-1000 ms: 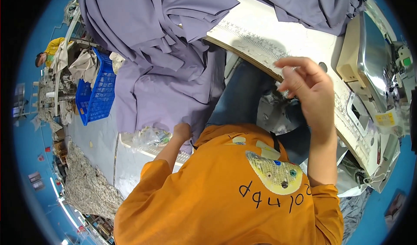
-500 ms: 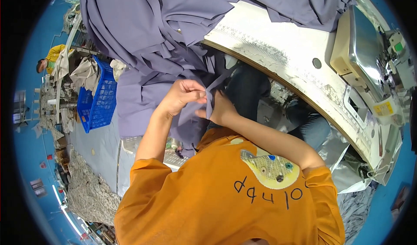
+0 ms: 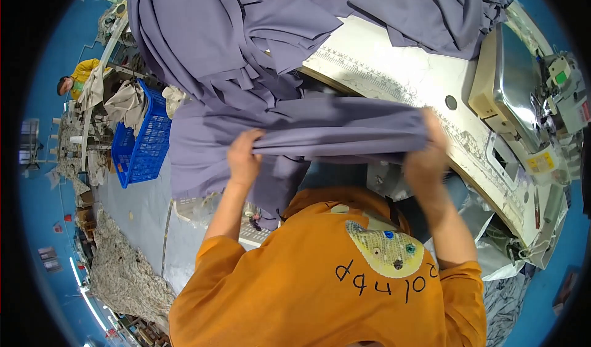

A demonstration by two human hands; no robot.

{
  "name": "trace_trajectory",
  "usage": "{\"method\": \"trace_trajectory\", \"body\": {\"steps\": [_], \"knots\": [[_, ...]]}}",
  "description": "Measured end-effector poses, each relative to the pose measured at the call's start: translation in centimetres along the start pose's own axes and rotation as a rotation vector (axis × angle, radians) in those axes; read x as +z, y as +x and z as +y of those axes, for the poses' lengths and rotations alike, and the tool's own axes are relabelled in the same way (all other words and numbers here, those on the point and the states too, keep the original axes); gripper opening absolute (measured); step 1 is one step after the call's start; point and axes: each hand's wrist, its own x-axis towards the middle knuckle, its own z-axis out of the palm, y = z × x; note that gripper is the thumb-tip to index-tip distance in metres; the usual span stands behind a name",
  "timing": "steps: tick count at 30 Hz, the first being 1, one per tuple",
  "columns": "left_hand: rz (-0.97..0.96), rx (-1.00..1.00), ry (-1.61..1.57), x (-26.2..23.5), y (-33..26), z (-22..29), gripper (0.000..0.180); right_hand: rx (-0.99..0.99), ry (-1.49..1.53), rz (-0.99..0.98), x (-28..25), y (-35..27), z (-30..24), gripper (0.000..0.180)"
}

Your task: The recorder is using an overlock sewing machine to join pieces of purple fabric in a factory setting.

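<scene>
A long piece of purple-grey fabric (image 3: 345, 128) is stretched sideways between my two hands above my lap. My left hand (image 3: 245, 155) grips its near edge, fingers closed on the cloth. At the other end, my right hand (image 3: 427, 153) is blurred by motion but wraps round the fabric beside the table edge. More of the same cloth (image 3: 184, 39) hangs in a large heap off the table and down to the left. Below my left hand, part of a pale basket (image 3: 252, 233) shows under the hanging cloth.
The white sewing table (image 3: 394, 58), with ruler marks along its edge, curves in front of me. A sewing machine (image 3: 511, 76) stands on its right. To the left is a blue plastic crate (image 3: 144, 141) with beige cloth. Further off, a person in yellow (image 3: 83, 73) bends over.
My hands were close together, pinching a narrow bit of fabric. The right hand has swept far to the right, drawing the cloth out lengthwise; the left has moved slightly down.
</scene>
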Motion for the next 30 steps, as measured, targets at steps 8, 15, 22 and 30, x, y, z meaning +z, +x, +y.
{"method": "trace_trajectory", "body": {"steps": [8,15,22,30], "knots": [[0.552,0.086,-0.264,-7.9,16.6,5.0,0.017,-0.442,-1.176,-0.146,-19.0,1.7,-9.9,0.032],[0.670,0.028,-1.050,-14.5,30.7,17.4,0.028,-0.458,-0.821,0.486,-30.3,0.4,-12.0,0.014],[0.513,-0.007,-1.035,-10.4,39.0,5.6,0.030,0.156,-0.383,0.334,-27.8,-5.6,-9.9,0.013],[0.460,-0.202,-0.056,2.1,46.8,-5.1,0.051,0.373,0.047,0.182,-24.5,-3.9,-3.9,0.018]]}}
